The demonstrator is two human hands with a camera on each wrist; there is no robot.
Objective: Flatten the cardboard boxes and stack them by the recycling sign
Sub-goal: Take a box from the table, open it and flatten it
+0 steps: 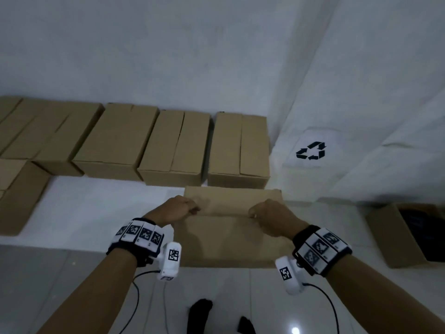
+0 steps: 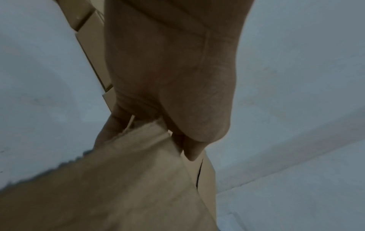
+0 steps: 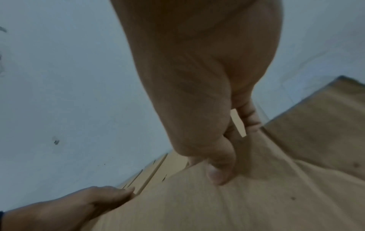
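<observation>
Both hands grip one cardboard box [image 1: 231, 227], held in front of the row of closed cardboard boxes [image 1: 144, 145] that stands along the white wall [image 1: 168, 49]. The left hand [image 1: 177, 210] has its fingers curled over the top edge of the box near its left end; in the left wrist view the fingers [image 2: 110, 129] lie pressed together behind the cardboard with the thumb [image 2: 194, 150] in front, pinching the edge. The right hand [image 1: 271, 216] holds the same edge near its right end, thumb [image 3: 219, 170] pressed on the near face and fingers [image 3: 250, 118] curled over behind.

The held box is just in front of the rightmost box of the row, and to the left of the recycling sign [image 1: 311, 150], a black three-arrow symbol on a white sheet fixed low on the wall; no lettering shows on it. No print can be read on any box.

Right of the held box, an open carton [image 1: 390, 237] with dark contents sits on the tiled floor [image 1: 240, 297]. Both wrists carry bands of black-and-white square markers [image 1: 140, 233]
</observation>
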